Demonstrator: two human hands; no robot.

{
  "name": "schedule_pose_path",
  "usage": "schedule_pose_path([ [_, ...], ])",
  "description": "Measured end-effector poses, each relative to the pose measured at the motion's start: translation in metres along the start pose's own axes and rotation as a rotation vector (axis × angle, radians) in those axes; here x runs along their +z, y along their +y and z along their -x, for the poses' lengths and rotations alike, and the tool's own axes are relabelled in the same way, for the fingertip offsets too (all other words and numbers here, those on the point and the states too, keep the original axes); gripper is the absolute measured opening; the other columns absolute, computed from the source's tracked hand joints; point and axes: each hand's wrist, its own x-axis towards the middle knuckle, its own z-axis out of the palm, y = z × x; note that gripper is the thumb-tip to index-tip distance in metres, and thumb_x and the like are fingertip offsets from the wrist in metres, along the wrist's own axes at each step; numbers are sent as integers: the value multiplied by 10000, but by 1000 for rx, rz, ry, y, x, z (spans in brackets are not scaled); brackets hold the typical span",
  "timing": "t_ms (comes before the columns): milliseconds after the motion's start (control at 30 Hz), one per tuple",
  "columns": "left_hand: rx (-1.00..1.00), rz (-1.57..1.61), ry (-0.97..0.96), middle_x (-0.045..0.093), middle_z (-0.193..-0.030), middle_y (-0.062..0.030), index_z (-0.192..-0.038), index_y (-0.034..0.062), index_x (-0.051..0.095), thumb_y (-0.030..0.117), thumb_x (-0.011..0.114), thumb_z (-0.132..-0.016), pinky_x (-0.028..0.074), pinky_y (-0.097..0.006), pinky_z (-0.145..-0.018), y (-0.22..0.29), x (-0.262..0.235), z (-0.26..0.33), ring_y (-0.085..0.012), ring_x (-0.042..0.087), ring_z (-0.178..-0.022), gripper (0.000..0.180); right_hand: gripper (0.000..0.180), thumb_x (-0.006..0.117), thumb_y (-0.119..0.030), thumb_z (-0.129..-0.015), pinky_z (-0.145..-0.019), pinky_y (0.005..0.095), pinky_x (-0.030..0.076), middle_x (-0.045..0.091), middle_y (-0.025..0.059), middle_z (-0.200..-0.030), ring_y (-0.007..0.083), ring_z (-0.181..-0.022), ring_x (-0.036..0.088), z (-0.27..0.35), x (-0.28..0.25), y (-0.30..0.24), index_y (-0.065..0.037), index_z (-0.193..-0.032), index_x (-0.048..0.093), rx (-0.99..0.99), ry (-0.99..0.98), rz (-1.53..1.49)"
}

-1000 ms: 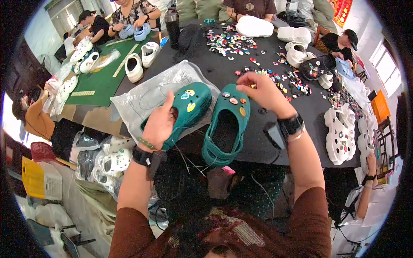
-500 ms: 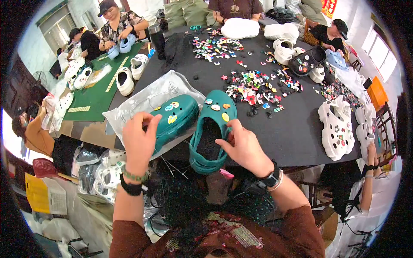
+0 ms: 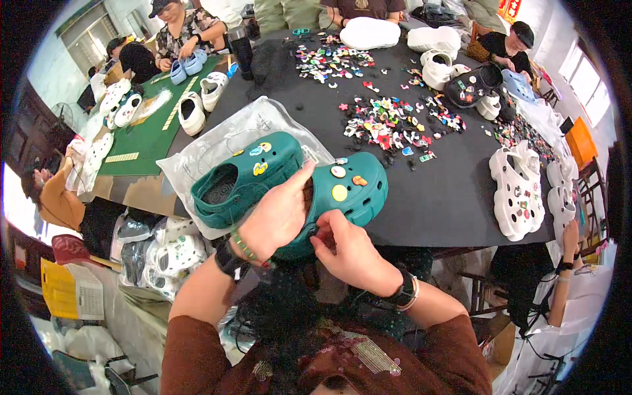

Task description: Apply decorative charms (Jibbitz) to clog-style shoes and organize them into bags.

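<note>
A dark green clog [image 3: 366, 191] with small colourful charms on its toe is tilted at the table's near edge. My left hand [image 3: 271, 220] reaches over its heel end and grips it, the fingers partly hidden in the foot opening. With thumb and fingers pinched, my right hand [image 3: 352, 255] holds the clog's near side by the strap's round joint. Left of it, a second green clog [image 3: 280, 153], also with charms, lies on a clear plastic bag [image 3: 266, 113]. My left hand overlaps this clog's near side.
Heaps of loose charms [image 3: 382, 125] lie on the black table [image 3: 454, 187]. White clogs [image 3: 517, 194] stand at the right, more white clogs [image 3: 192, 113] at the left by a green mat [image 3: 150, 148]. Bagged shoes [image 3: 171, 257] sit below left. Several people work around the table.
The right-hand clog has been turned, its toe now pointing right. My left hand has moved from the left clog across to it; my right hand has shifted down to its side.
</note>
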Motion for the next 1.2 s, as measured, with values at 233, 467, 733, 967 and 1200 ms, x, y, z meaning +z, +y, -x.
schedule_pose_path([
  [233, -19, -475, 106, 684, -1154, -116, -1216, -10, 600, 152, 603, -946, 544, -369, -922, -24, 38, 0, -230, 683, -1008, 314, 255, 674, -57, -860, -655, 399, 542, 651, 171, -843, 331, -762, 683, 29, -10, 12, 0, -1038, 501, 72, -128, 0],
  [467, 124, -244, 147, 696, -1077, -137, -1148, -75, 631, 168, 666, -925, 574, -328, -800, -57, 25, 5, -193, 695, -916, 332, 89, 671, -48, -840, -668, 371, 535, 647, 149, -821, 302, -746, 664, 33, -69, 22, -18, -913, 631, -72, -203, 110],
  [733, 157, -281, 128, 663, -1170, -100, -1226, -36, 593, 11, 688, -874, 536, -333, -897, -74, 9, 8, -180, 654, -1020, 367, 110, 669, -67, -857, -669, 341, 538, 686, 158, -834, 260, -738, 691, 6, -136, 71, 0, -936, 630, 192, 39, 292],
  [967, 184, -286, 135, 673, -1164, -118, -1224, -36, 594, -8, 698, -856, 543, -350, -905, -77, 7, 12, -197, 664, -1022, 383, 188, 723, -93, -806, -715, 387, 535, 686, 172, -854, 320, -812, 683, -32, -146, 120, -5, -945, 633, 197, 105, 409],
  [1200, 173, 215, 0, 614, -1283, -122, -1331, 20, 516, 271, 572, -988, 546, -396, -921, -78, 11, 18, -252, 634, -1118, 429, 255, 776, -85, -760, -687, 372, 531, 691, 145, -849, 259, -801, 688, -82, -136, 163, -8, -959, 635, 64, 92, 582],
])
